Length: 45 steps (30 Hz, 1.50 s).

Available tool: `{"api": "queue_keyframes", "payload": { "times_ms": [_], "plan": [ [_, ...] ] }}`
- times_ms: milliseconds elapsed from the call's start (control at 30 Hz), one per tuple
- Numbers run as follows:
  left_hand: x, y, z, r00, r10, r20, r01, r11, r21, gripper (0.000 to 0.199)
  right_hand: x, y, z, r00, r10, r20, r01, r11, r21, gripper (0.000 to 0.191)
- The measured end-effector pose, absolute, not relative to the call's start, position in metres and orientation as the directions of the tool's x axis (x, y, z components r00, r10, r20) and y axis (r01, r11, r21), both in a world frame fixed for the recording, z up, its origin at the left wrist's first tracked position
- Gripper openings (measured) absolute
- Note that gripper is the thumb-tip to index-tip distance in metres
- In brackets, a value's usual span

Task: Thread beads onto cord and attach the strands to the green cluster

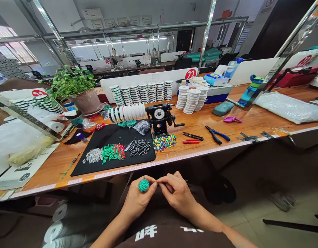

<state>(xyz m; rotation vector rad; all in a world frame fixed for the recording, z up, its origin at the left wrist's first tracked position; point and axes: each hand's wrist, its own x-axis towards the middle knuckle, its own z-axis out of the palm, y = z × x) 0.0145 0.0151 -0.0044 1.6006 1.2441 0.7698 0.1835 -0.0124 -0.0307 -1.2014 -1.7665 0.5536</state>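
Green beaded ball [143,185]: round, densely studded with small teal-green beads, held between the hands above the person's lap, below the table edge. Left hand [137,201]: curled and nearly closed, gripping the ball from below between thumb and fingers. Right hand [176,193]: fingers drawn together in a pinch just beside the ball; anything between the fingertips is too small to tell. Dark brown shirt [171,237]: white lettering, directly under both hands. Wooden workbench [221,125], beyond the hands, carries: black felt mat [145,155]; heap of silver beads [93,155]; green-and-red tubular beads [113,153]; black tubular beads [139,147]; loose multicoloured beads [164,142]; black hand-cranked winding machine [159,119]; blue-handled pliers [217,134]; stacked white spools [190,100]; potted green plant [73,84].
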Motion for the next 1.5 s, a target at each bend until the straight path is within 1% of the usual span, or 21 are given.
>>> {"api": "queue_keyframes", "payload": {
  "times_ms": [100,167,267,333,367,433,500,533,567,600,667,733,833,933,1000,1067,1200,1267,1333,1400,1500],
  "plan": [
    [0.012,0.017,-0.001,0.308,0.948,-0.086,0.364,-0.034,0.931,0.029,0.189,-0.006,-0.035,-0.121,0.891,0.437,0.538,0.429,-0.726,0.015],
    [0.006,0.019,0.003,0.302,0.945,-0.126,0.276,0.040,0.960,0.034,0.204,0.001,-0.042,-0.058,0.933,0.356,0.558,0.326,-0.763,0.014],
    [-0.006,0.023,0.009,0.232,0.955,-0.183,0.064,0.173,0.983,0.039,0.237,0.010,-0.053,0.071,0.974,0.214,0.590,0.132,-0.796,0.013],
    [-0.011,0.025,0.012,0.201,0.963,-0.178,0.035,0.174,0.984,0.038,0.255,0.013,-0.054,0.051,0.986,0.162,0.601,0.099,-0.793,0.011],
    [-0.010,0.025,0.012,0.212,0.963,-0.166,0.082,0.152,0.985,0.036,0.259,0.013,-0.051,0.002,0.989,0.145,0.589,0.116,-0.800,0.010],
    [-0.005,0.025,0.013,0.262,0.954,-0.144,0.229,0.084,0.970,0.032,0.255,0.009,-0.042,-0.155,0.984,0.093,0.450,0.154,-0.880,0.016],
    [0.004,0.023,0.013,0.320,0.938,-0.132,0.333,0.019,0.943,0.029,0.239,0.004,-0.031,-0.328,0.943,0.060,0.155,0.117,-0.981,0.027],
    [0.008,0.022,0.013,0.337,0.934,-0.122,0.357,-0.006,0.934,0.028,0.229,0.001,-0.027,-0.388,0.920,0.049,0.013,0.059,-0.998,0.030],
    [0.011,0.022,0.013,0.344,0.933,-0.110,0.367,-0.026,0.930,0.026,0.219,-0.001,-0.024,-0.410,0.911,0.037,-0.079,0.005,-0.997,0.030],
    [0.013,0.021,0.013,0.345,0.933,-0.101,0.368,-0.035,0.929,0.025,0.211,-0.003,-0.023,-0.389,0.921,0.021,-0.107,-0.023,-0.994,0.029],
    [0.013,0.022,0.012,0.323,0.941,-0.105,0.336,-0.011,0.942,0.024,0.200,-0.004,-0.026,-0.269,0.963,-0.005,-0.043,-0.018,-0.999,0.025],
    [0.011,0.023,0.010,0.305,0.940,-0.150,0.255,0.071,0.964,0.031,0.197,-0.004,-0.032,-0.160,0.987,0.003,0.048,0.011,-0.999,0.024],
    [0.009,0.023,0.007,0.363,0.909,-0.205,0.126,0.170,0.977,0.038,0.202,-0.001,-0.040,-0.127,0.992,0.009,0.151,0.028,-0.988,0.027],
    [0.011,0.020,0.002,0.455,0.869,-0.197,0.045,0.198,0.979,0.041,0.211,0.004,-0.045,0.029,0.993,0.114,0.352,0.097,-0.931,0.027],
    [0.011,0.019,-0.001,0.463,0.867,-0.181,-0.015,0.211,0.977,0.041,0.215,0.008,-0.045,0.145,0.970,0.194,0.445,0.111,-0.889,0.026],
    [0.011,0.019,-0.004,0.442,0.881,-0.166,-0.033,0.201,0.979,0.040,0.217,0.010,-0.042,0.137,0.975,0.175,0.384,0.111,-0.917,0.026],
    [0.012,0.020,-0.005,0.411,0.894,-0.176,0.074,0.160,0.984,0.039,0.209,0.007,-0.030,-0.105,0.991,0.086,0.056,0.093,-0.994,0.026],
    [0.012,0.019,-0.004,0.385,0.902,-0.194,0.142,0.150,0.978,0.037,0.203,0.004,-0.027,-0.151,0.986,0.068,-0.010,0.067,-0.998,0.026],
    [0.013,0.017,-0.002,0.363,0.911,-0.197,0.199,0.131,0.971,0.036,0.198,0.001,-0.029,-0.144,0.989,0.045,0.000,0.045,-0.999,0.026],
    [0.014,0.016,0.000,0.350,0.918,-0.186,0.235,0.106,0.966,0.035,0.196,-0.001,-0.035,-0.108,0.993,0.050,0.064,0.058,-0.996,0.026],
    [0.015,0.015,0.003,0.338,0.925,-0.176,0.253,0.091,0.963,0.034,0.196,-0.003,-0.042,-0.047,0.989,0.137,0.208,0.144,-0.968,0.023]
  ]
}}
